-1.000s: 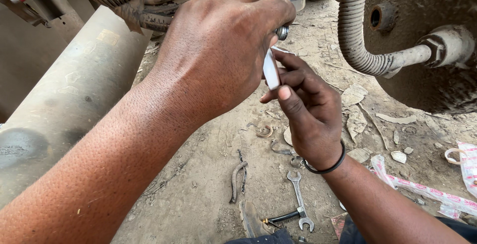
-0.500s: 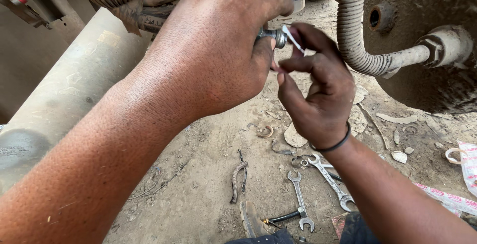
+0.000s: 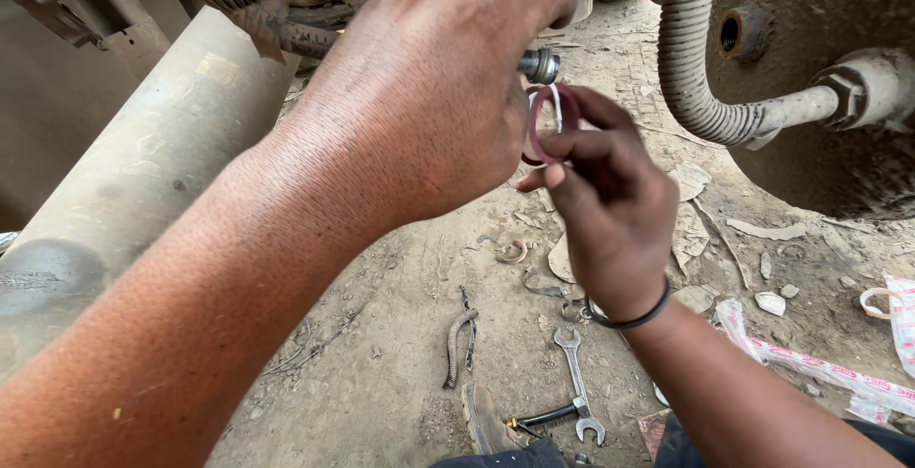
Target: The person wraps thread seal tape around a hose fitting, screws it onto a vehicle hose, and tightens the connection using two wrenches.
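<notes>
The right hand (image 3: 610,211) pinched a reddish ring (image 3: 545,125) just below a metal fitting (image 3: 539,66), which the left hand (image 3: 429,96) gripped with closed fingers.

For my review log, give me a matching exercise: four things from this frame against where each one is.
Things:
1. tape roll
2. threaded fitting
3. open-ended spanner
4. corrugated hose

Places:
A. lying on the dirt ground
B. pinched in the right hand
C. curving down at upper right
D. sticking out past the left hand

Pairs: 1-B, 2-D, 3-A, 4-C
</notes>
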